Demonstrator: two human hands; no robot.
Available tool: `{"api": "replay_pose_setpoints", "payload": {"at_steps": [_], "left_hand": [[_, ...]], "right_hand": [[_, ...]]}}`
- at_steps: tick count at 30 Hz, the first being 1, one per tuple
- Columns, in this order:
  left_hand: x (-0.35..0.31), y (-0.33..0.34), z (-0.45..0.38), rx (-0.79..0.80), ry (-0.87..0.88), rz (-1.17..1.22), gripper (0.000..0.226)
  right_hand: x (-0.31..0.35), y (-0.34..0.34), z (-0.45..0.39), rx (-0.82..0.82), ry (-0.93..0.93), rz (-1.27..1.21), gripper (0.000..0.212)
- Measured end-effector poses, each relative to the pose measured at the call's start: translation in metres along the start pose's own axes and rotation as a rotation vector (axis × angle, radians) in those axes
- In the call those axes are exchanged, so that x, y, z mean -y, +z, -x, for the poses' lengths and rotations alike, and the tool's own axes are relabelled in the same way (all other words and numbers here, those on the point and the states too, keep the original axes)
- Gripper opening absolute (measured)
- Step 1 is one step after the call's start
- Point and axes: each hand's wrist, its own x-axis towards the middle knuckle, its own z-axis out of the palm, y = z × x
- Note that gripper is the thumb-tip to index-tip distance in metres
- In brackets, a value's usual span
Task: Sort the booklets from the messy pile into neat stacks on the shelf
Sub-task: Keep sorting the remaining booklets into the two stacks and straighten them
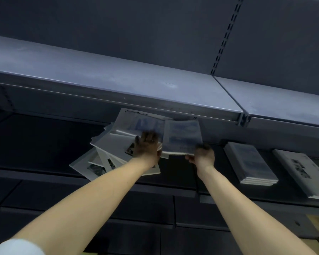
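Reaching forward under the upper shelf [118, 78], both bare arms extend to the lower shelf [35, 144] where the booklets lie. The left hand [145, 146] rests palm-down on the messy pile [107, 153], fingers spread and fairly straight across the topmost covers; motion blur softens the fingertips, so whether any of them hook a cover edge cannot be told with certainty. The right hand [203, 156] grips the near edge of a blue-covered booklet [182, 137], thumb and fingers curled round that edge, holding it tilted up just right of the pile. This booklet appears to be more than one copy held together, judging by the thick pale edge at the bottom, though blur prevents a firm count.

The pile consists of grey and white booklets fanned at differing angles, several overhanging the front edge of the lower shelf. A larger white booklet with a dark title line [136, 120] sits at the back of the pile, partly beneath the front lip of the upper shelf.

To the right, well apart from the pile, a squared stack of blue-covered booklets [250, 166] lies flat on the same shelf. Just beside it, further right, a second stack with pale covers and dark lettering [302, 173] runs toward the frame edge. A slotted upright [226, 34] rises along the back panel above the upper shelf. A white sleeve [15, 247] shows at the lower left corner.
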Motion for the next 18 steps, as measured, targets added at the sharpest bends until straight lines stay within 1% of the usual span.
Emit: {"api": "replay_pose_setpoints", "payload": {"at_steps": [2, 5, 10, 12, 14, 16, 18], "left_hand": [[-0.008, 0.004, -0.003, -0.001, -0.01, -0.091, 0.071], [-0.018, 0.007, -0.005, -0.11, -0.017, -0.195, 0.064], [-0.014, 0.0, -0.011, -0.226, 0.003, -0.21, 0.047], [-0.009, -0.001, -0.011, -0.232, 0.055, -0.185, 0.04], [0.006, -0.001, -0.007, -0.233, 0.141, -0.104, 0.034], [0.026, -0.002, 0.004, -0.276, 0.264, -0.049, 0.035], [0.049, -0.004, 0.015, -0.321, 0.388, -0.078, 0.035]], "right_hand": [[-0.002, -0.002, -0.002, -0.022, 0.008, -0.04, 0.02], [-0.005, -0.001, -0.005, -0.035, 0.05, -0.108, 0.025], [-0.01, 0.007, -0.008, -0.019, 0.098, -0.139, 0.024], [-0.011, 0.011, -0.009, -0.026, 0.103, -0.165, 0.023], [-0.01, 0.014, -0.012, -0.045, 0.102, -0.19, 0.021], [-0.007, 0.018, -0.015, -0.06, 0.098, -0.201, 0.019], [-0.005, 0.025, -0.018, -0.064, 0.086, -0.188, 0.019]]}}
